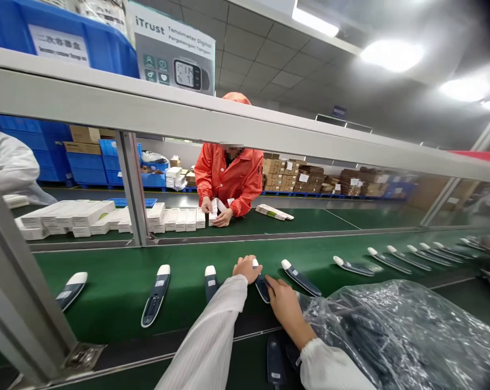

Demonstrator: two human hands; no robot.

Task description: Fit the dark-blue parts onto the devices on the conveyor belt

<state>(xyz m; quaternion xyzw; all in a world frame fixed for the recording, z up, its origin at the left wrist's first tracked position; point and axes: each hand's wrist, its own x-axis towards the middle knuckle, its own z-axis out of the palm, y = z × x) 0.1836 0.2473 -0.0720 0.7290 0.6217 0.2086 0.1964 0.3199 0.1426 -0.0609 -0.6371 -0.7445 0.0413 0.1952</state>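
A slim dark-blue handheld device (263, 288) with a white tip lies on the green conveyor belt (118, 281) in front of me. My left hand (247, 268) has its fingers closed around the tip end. Against the device's right edge rest the stretched fingertips of my right hand (286, 304). Another such device (301, 278) lies just right of my hands, and one more (211, 283) is partly covered by my left sleeve. Farther left, a device (155, 297) shows an open recess in its lower half.
A clear plastic bag (407, 330) with dark pieces inside lies at the right, near dark parts (275, 360). More devices (389, 260) line the belt. A metal post (21, 271) stands left. Across the belt, a person in orange (231, 179) handles white boxes (182, 219) beneath a crossbar (245, 122).
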